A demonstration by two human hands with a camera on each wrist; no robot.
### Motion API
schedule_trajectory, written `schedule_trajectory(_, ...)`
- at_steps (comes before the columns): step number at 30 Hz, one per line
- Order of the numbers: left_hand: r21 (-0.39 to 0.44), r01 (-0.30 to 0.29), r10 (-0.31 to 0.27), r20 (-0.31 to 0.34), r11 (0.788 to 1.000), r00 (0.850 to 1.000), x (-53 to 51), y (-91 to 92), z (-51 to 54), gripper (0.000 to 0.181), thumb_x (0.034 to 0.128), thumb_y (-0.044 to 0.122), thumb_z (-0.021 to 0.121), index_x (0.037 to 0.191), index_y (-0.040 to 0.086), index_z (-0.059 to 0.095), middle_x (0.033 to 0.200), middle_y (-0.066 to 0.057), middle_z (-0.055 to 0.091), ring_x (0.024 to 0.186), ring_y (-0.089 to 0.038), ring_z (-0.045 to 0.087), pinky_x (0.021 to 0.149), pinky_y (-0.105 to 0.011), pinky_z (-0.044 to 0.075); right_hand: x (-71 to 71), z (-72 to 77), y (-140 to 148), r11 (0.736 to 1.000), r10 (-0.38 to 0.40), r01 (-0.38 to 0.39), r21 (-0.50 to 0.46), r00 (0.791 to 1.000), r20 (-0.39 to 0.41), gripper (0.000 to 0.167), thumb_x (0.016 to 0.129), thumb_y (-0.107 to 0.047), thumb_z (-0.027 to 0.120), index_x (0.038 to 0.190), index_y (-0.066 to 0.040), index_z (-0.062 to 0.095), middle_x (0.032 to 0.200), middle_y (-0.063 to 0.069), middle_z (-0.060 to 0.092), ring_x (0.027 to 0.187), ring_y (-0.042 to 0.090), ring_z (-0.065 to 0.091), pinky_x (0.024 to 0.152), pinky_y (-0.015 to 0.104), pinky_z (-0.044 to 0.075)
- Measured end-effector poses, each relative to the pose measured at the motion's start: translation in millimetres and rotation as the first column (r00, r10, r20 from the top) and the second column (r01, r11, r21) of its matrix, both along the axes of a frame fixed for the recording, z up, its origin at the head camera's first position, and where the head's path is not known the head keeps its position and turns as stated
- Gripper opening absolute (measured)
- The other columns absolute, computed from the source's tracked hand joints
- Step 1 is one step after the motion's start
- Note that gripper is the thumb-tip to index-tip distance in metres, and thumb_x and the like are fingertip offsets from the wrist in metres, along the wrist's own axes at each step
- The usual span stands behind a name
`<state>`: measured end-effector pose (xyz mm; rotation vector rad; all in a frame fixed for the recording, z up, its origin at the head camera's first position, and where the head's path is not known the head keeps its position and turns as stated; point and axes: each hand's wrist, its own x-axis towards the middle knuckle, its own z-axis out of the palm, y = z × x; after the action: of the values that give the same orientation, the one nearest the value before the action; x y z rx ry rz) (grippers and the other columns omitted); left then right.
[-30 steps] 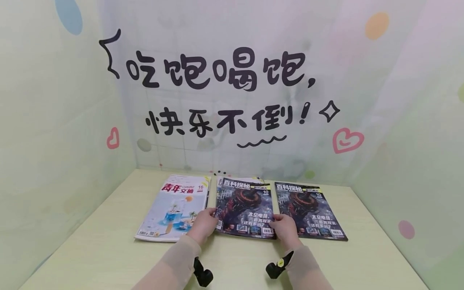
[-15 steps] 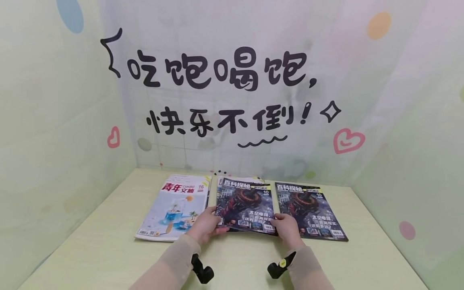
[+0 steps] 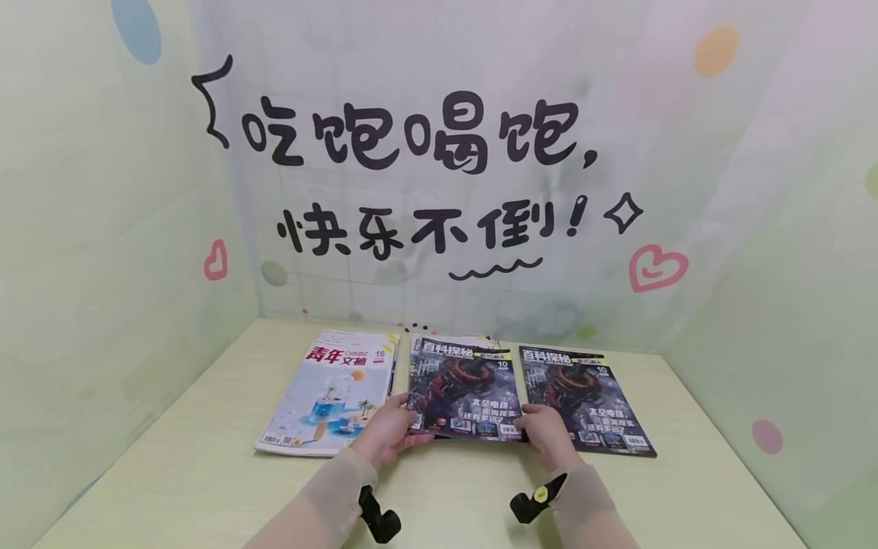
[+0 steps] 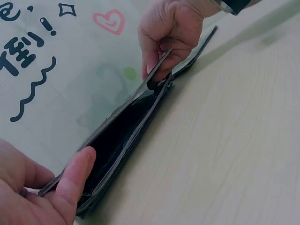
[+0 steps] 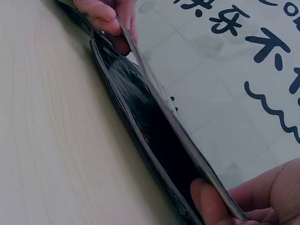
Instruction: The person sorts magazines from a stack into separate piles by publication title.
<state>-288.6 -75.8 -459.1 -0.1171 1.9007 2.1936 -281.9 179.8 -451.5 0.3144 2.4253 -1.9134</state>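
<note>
A dark magazine [image 3: 466,393] with a red ring-shaped machine on its cover lies over the middle pile, its near edge raised. My left hand [image 3: 386,428] pinches it at the near left corner, and my right hand [image 3: 546,431] grips the near right corner. In the left wrist view a dark gap separates this raised magazine [image 4: 115,114] from the magazines below [image 4: 123,154]. The right wrist view has the same gap, with fingers tucked under the upper magazine [image 5: 168,117]. How far the gap reaches back is hidden.
A white magazine [image 3: 329,396] with an ice-lolly cover tops a pile on the left, close to my left hand. On the right lies another dark magazine [image 3: 586,400] with the same cover. Printed cloth walls [image 3: 446,297] enclose the pale table [image 3: 206,457] behind and at both sides.
The middle magazine's near edge has risen off the pile, uncovering a dark edge beneath. My left fingers have slid under its corner. The side magazines have stayed put.
</note>
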Motion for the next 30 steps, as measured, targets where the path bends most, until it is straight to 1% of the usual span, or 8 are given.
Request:
schedule_trajectory(4, -0.160, -0.004, 0.002, -0.014, 0.987, 1.000, 1.0, -2.5, 0.8, 0.061, 0.0900, -0.005, 0.039, 0.149, -0.004, 0.023, 0.137, -0.032, 0.041, 0.084, -0.026, 0.064, 0.065, -0.034, 0.058, 0.7, -2.9, 1, 1.000, -0.004, 0.004, -0.011, 1.000, 0.013, 0.052, 0.083, 0.009, 0.050, 0.134, 0.017, 0.042, 0.140, 0.035, 0.036, 0.090, 0.026, 0.055, 0.066, 0.030, 0.050)
schedule_trajectory(7, -0.206, 0.005, -0.007, -0.009, 0.979, 1.000, 1.7, -4.2, 1.6, 0.062, 0.0890, -0.007, 0.042, 0.148, -0.005, 0.025, 0.137, -0.033, 0.041, 0.084, -0.025, 0.064, 0.063, -0.034, 0.058, 1.3, -4.4, 1, 1.000, -0.013, 0.014, -0.013, 1.000, 0.020, 0.052, 0.085, 0.009, 0.049, 0.137, 0.014, 0.041, 0.142, 0.033, 0.036, 0.082, 0.023, 0.049, 0.059, 0.028, 0.043)
schedule_trajectory(14, -0.203, 0.036, -0.036, 0.004, 0.978, 0.999, 5.6, -4.1, 1.6, 0.064, 0.0891, -0.011, 0.041, 0.149, -0.006, 0.021, 0.142, -0.037, 0.031, 0.071, -0.019, 0.062, 0.066, -0.034, 0.058, 3.3, -9.8, 6, 0.998, -0.038, 0.038, -0.041, 0.999, -0.004, 0.050, 0.089, 0.005, 0.049, 0.138, 0.010, 0.043, 0.141, 0.031, 0.040, 0.091, 0.026, 0.051, 0.059, 0.029, 0.044)
schedule_trajectory(21, -0.125, 0.060, -0.068, -0.057, 0.990, 0.996, 9.9, 1.9, -1.4, 0.065, 0.0888, -0.012, 0.041, 0.149, -0.007, 0.017, 0.141, -0.037, 0.032, 0.078, -0.017, 0.061, 0.070, -0.035, 0.058, 6.0, -11.5, 15, 0.995, -0.055, 0.053, -0.079, 0.998, -0.027, 0.050, 0.090, 0.004, 0.047, 0.140, 0.009, 0.041, 0.145, 0.031, 0.034, 0.101, 0.027, 0.048, 0.066, 0.027, 0.044)
schedule_trajectory(23, -0.107, 0.073, -0.080, -0.064, 0.992, 0.995, 11.2, 4.9, -1.4, 0.065, 0.0900, -0.011, 0.040, 0.149, -0.006, 0.015, 0.142, -0.037, 0.031, 0.079, -0.016, 0.060, 0.071, -0.036, 0.058, 7.7, -10.9, 19, 0.993, -0.059, 0.056, -0.101, 0.998, -0.032, 0.050, 0.091, 0.004, 0.047, 0.140, 0.010, 0.041, 0.144, 0.031, 0.035, 0.097, 0.025, 0.050, 0.066, 0.027, 0.044)
schedule_trajectory(24, -0.108, 0.075, -0.082, -0.063, 0.991, 0.995, 11.9, 6.9, -1.0, 0.065, 0.0898, -0.010, 0.041, 0.150, -0.005, 0.016, 0.143, -0.037, 0.030, 0.073, -0.013, 0.058, 0.071, -0.036, 0.058, 8.7, -10.4, 22, 0.992, -0.059, 0.055, -0.110, 0.998, -0.034, 0.050, 0.091, 0.004, 0.047, 0.140, 0.010, 0.040, 0.142, 0.031, 0.037, 0.093, 0.023, 0.050, 0.065, 0.028, 0.044)
schedule_trajectory(27, -0.095, 0.081, -0.088, -0.075, 0.992, 0.993, 14.6, 13.8, 0.2, 0.065, 0.0907, -0.009, 0.042, 0.150, -0.004, 0.016, 0.145, -0.037, 0.024, 0.083, -0.018, 0.059, 0.072, -0.037, 0.058, 11.5, -10.0, 30, 0.991, -0.055, 0.049, -0.124, 0.998, -0.042, 0.050, 0.092, 0.004, 0.047, 0.141, 0.010, 0.039, 0.138, 0.032, 0.041, 0.085, 0.016, 0.052, 0.065, 0.028, 0.044)
schedule_trajectory(30, -0.085, 0.089, -0.096, -0.087, 0.992, 0.991, 17.9, 21.7, 1.9, 0.066, 0.0906, -0.008, 0.044, 0.150, -0.003, 0.017, 0.145, -0.039, 0.021, 0.102, -0.031, 0.057, 0.071, -0.037, 0.058, 14.5, -9.2, 39, 0.989, -0.057, 0.051, -0.140, 0.998, -0.039, 0.050, 0.092, 0.005, 0.048, 0.141, 0.010, 0.038, 0.134, 0.031, 0.046, 0.083, 0.011, 0.054, 0.067, 0.027, 0.046)
